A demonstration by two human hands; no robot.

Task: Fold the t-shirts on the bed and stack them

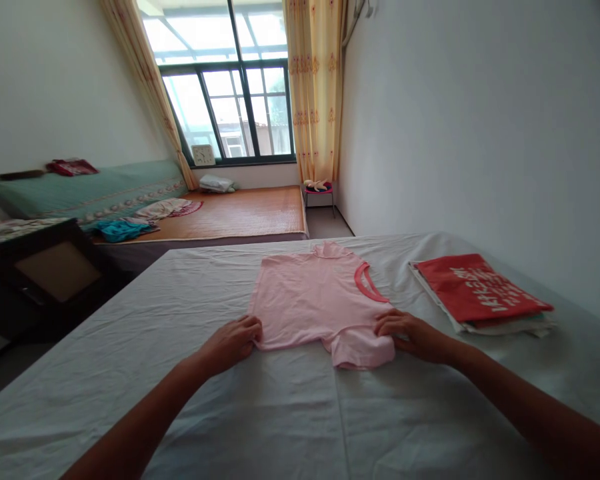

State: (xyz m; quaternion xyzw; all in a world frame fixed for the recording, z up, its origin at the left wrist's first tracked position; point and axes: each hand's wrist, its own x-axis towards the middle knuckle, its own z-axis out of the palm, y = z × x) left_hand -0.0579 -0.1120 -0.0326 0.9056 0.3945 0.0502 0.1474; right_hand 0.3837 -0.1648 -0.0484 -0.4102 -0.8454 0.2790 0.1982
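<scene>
A small pink T-shirt [310, 297] lies flat on the white sheet [280, 413] of a bed, its collar toward the right. My left hand [233, 343] has its fingers curled on the shirt's near left corner, at the hem. My right hand [410, 333] rests with bent fingers on the near shoulder, next to the short sleeve. Both hands pinch the fabric at the near edge.
A folded red garment with white lettering [480, 288] tops a small stack at the right of the bed. A second bed with a straw mat [240, 213] stands beyond, a dark table [40, 267] at the left, a small stool [320, 192] by the curtain.
</scene>
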